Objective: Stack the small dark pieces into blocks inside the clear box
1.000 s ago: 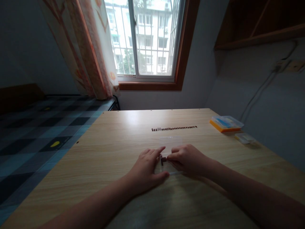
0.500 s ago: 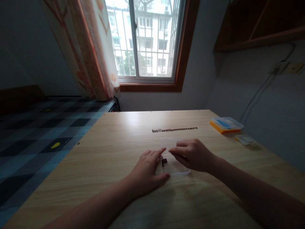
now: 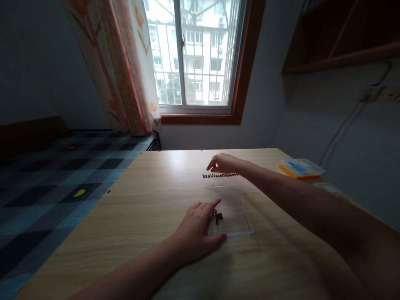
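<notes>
Your desk is light wood grain. Orange-and-clear plastic box sits at its right edge near the wall. Barred window ahead of you, floral curtain on its left, checkered bed beside the desk, wooden shelf upper right.

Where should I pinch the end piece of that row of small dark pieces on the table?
Pinch the leftmost piece by its two long sides from above. It lies flat with its left end free; neighbours crowd its right. The right hand hovers there.
</notes>
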`<state>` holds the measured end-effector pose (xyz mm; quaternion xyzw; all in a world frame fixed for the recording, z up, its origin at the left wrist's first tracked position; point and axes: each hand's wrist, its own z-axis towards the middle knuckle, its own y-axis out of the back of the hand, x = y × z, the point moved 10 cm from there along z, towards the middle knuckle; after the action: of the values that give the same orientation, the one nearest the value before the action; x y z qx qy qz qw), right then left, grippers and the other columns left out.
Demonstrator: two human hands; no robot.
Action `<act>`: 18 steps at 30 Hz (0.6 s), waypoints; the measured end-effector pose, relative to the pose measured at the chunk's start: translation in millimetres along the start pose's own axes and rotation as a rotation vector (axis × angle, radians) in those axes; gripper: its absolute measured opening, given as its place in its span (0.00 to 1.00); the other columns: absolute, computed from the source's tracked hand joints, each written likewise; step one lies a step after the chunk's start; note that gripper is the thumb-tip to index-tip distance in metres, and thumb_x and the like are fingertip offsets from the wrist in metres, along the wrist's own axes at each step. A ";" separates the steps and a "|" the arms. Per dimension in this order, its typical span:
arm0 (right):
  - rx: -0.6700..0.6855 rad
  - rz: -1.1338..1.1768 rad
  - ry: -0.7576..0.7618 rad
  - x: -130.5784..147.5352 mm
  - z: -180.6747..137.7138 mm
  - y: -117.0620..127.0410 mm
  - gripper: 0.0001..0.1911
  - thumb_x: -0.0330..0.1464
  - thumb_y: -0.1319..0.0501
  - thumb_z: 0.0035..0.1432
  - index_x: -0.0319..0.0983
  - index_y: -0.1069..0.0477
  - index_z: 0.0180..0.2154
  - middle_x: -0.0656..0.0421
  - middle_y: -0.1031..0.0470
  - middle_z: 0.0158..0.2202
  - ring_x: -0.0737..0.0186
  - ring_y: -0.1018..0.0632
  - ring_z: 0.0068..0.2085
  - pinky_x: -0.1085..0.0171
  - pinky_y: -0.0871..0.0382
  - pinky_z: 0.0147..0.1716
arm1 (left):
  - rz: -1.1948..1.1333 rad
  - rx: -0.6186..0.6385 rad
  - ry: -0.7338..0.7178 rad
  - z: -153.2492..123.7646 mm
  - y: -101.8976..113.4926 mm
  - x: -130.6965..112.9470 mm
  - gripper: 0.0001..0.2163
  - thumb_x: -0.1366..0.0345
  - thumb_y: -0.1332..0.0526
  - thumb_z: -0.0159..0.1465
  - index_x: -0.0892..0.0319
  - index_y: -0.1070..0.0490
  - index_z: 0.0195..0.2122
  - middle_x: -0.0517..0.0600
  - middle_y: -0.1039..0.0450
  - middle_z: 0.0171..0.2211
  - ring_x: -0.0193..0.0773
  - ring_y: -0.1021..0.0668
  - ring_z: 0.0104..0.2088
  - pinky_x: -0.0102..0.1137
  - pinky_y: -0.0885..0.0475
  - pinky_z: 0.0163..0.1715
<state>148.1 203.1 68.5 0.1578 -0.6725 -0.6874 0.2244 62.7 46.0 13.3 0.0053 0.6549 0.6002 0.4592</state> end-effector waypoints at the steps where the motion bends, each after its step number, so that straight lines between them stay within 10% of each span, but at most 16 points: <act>1: 0.019 -0.014 0.006 2.9 7.5 -5.0 0.12 0.32 0.35 0.59 0.47 0.19 0.45 0.61 0.18 0.39 0.67 0.23 0.35 0.70 0.38 0.32 | -0.002 -0.001 -0.003 -0.1 0.1 -0.4 0.37 0.63 0.31 0.54 0.60 0.39 0.66 0.57 0.27 0.52 0.53 0.29 0.53 0.47 0.37 0.59; 18: 0.102 -0.181 0.039 21.8 39.3 -31.9 0.13 0.38 0.36 0.58 0.47 0.19 0.44 0.58 0.19 0.44 0.60 0.23 0.45 0.69 0.36 0.36 | -0.006 -0.022 -0.008 -1.7 0.2 -0.2 0.36 0.61 0.31 0.54 0.58 0.39 0.65 0.57 0.27 0.53 0.55 0.29 0.54 0.50 0.36 0.58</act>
<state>106.1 225.2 40.4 0.2424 -0.6853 -0.6664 0.1662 61.6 44.6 13.3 0.0009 0.6465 0.6058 0.4638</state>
